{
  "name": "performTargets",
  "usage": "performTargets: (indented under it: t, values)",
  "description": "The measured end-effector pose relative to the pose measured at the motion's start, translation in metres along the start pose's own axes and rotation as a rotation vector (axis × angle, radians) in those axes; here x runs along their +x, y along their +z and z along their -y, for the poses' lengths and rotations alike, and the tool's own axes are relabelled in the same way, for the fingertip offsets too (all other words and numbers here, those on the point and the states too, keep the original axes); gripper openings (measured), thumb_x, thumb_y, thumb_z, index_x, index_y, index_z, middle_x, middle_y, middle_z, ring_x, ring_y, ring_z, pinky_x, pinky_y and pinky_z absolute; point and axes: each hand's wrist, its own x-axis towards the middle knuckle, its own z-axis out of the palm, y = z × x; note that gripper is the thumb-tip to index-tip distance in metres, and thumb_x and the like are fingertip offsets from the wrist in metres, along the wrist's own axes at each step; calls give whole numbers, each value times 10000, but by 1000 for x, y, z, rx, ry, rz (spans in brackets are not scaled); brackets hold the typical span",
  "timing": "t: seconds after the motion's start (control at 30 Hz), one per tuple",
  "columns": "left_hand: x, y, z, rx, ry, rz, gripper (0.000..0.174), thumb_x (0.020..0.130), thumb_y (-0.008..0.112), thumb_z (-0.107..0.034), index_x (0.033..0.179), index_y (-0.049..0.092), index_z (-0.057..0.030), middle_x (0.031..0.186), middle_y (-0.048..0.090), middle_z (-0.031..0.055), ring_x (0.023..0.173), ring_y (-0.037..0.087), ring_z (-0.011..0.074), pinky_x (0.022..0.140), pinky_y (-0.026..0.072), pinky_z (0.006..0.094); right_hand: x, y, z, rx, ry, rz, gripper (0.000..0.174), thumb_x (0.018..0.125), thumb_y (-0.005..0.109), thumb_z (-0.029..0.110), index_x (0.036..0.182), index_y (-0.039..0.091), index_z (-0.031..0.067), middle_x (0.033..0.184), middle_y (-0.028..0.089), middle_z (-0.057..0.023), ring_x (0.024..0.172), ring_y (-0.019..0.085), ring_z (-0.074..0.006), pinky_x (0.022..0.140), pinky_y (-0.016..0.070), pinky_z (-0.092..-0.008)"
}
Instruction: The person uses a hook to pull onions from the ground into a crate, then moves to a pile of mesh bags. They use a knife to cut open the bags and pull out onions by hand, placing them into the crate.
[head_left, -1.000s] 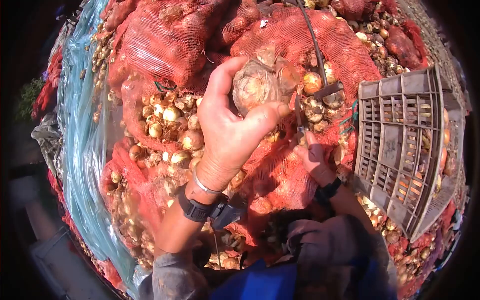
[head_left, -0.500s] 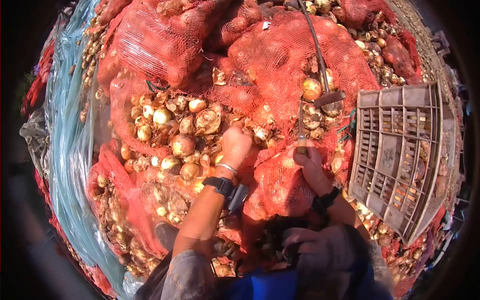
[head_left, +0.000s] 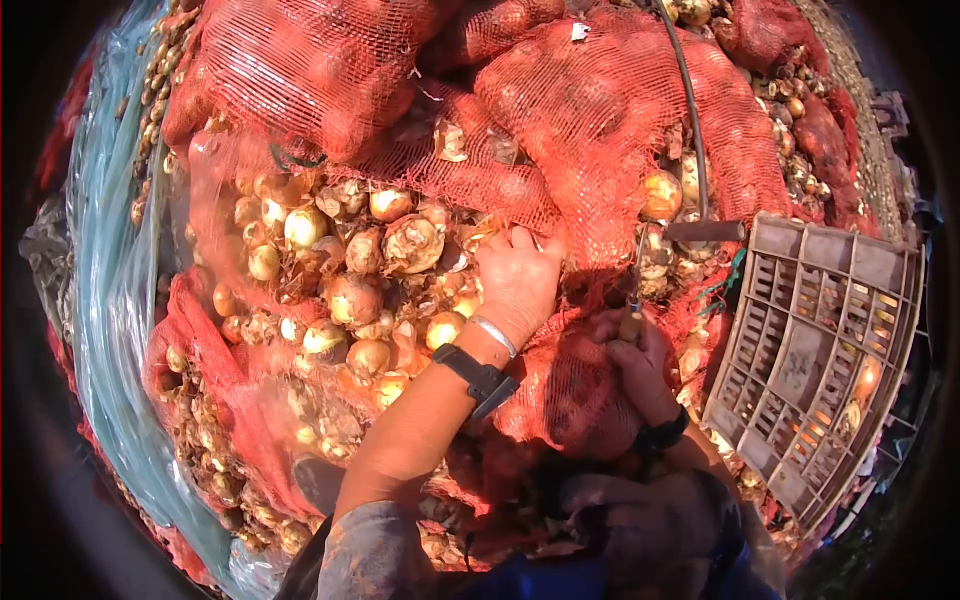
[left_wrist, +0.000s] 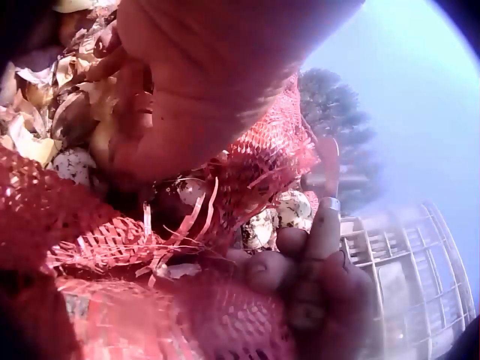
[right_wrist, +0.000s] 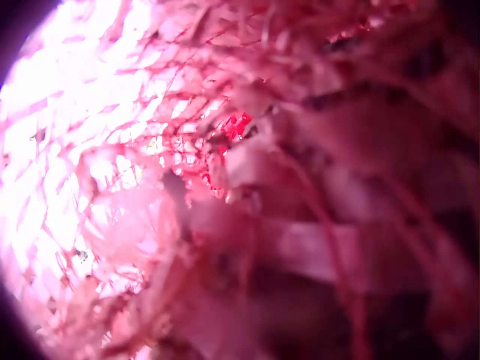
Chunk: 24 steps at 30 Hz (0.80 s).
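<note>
My left hand (head_left: 520, 285) reaches down with bent fingers among loose onions (head_left: 353, 300) and dry skins, at the edge of a red mesh bag (head_left: 590, 110). In the left wrist view its fingers (left_wrist: 135, 112) go in beside the torn mesh; I cannot tell what they hold. My right hand (head_left: 650, 375) grips a small knife (left_wrist: 324, 232) by its wooden handle, blade pointing up and away. Below that hand lies another full mesh bag (head_left: 565, 385). Blurred red mesh (right_wrist: 300, 150) fills the right wrist view.
A grey slatted plastic crate (head_left: 800, 350) leans at the right with onions behind its slats. A dark rod (head_left: 690, 110) with a brown crosspiece (head_left: 705, 231) lies across the bags. Bluish plastic sheeting (head_left: 110, 300) runs down the left side.
A large onion that my left hand held up in the earliest frame is out of that hand. The left hand dropped to the loose onions, then shifted right to the mesh edge. The right hand keeps the knife.
</note>
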Motion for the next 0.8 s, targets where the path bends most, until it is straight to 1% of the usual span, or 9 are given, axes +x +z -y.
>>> performTargets:
  t: [0.03,0.2,0.33,0.4,0.47,0.53,0.7,0.77,0.8]
  values:
    - [-4,13,2,15,105,-88,252,740,684,-190,983,668,-126,1014,591,103,927,565,375,753,475,464,0,1,2,-4,-3,-14,396,838,623,201,1174,553,1,978,619,-31,912,576,-115,850,473,-280]
    - [12,43,-2,-179,224,17,228,706,694,-183,895,658,-61,1028,610,134,958,558,354,802,464,461,-3,-2,-8,-5,-33,-14,401,848,630,229,1173,559,5,978,619,-31,924,575,-111,851,467,-271]
    - [6,57,-6,-160,75,-67,304,650,759,-189,898,652,-50,1024,625,170,992,566,345,843,474,450,-2,-5,-13,-92,-49,20,345,862,633,215,1136,577,13,985,619,-24,930,577,-122,859,465,-277]
    - [0,58,4,-407,-52,-97,348,678,750,-218,959,647,-40,1035,618,178,1016,573,341,882,461,466,-2,-3,-8,-152,-60,15,318,865,632,201,1120,583,17,991,620,-22,936,579,-126,864,466,-280]
    - [-1,63,5,-402,-65,-5,350,728,714,-225,1025,649,-51,1047,617,158,1059,555,324,883,467,458,-4,7,5,-68,-15,-34,379,834,593,185,1156,518,0,973,618,-61,943,582,-148,909,446,-309]
    - [-1,70,-8,-19,6,84,346,731,711,-210,1042,659,-68,1082,610,131,1103,524,307,884,473,445,-1,1,-4,-114,-64,-27,301,858,603,158,1118,545,18,997,626,-49,952,586,-142,892,460,-301]
    - [-3,37,-3,-42,41,289,373,736,709,-235,1065,651,-67,1169,598,118,1158,490,320,965,445,459,-1,0,-3,-60,-53,-14,206,892,621,123,1071,563,40,1018,637,-45,958,592,-140,875,480,-299]
    - [-31,28,11,-128,-274,192,431,754,716,-270,1107,616,-43,1212,600,148,1200,488,331,983,460,442,-1,1,-10,55,-135,11,232,889,645,136,1080,555,39,1016,631,-43,953,588,-138,876,486,-304]
    - [-38,15,33,-335,-417,279,531,739,747,-299,1148,567,-12,1180,625,184,1129,564,367,974,483,436,0,0,-14,63,-148,9,232,889,645,136,1080,555,39,1016,631,-43,953,588,-138,876,486,-304]
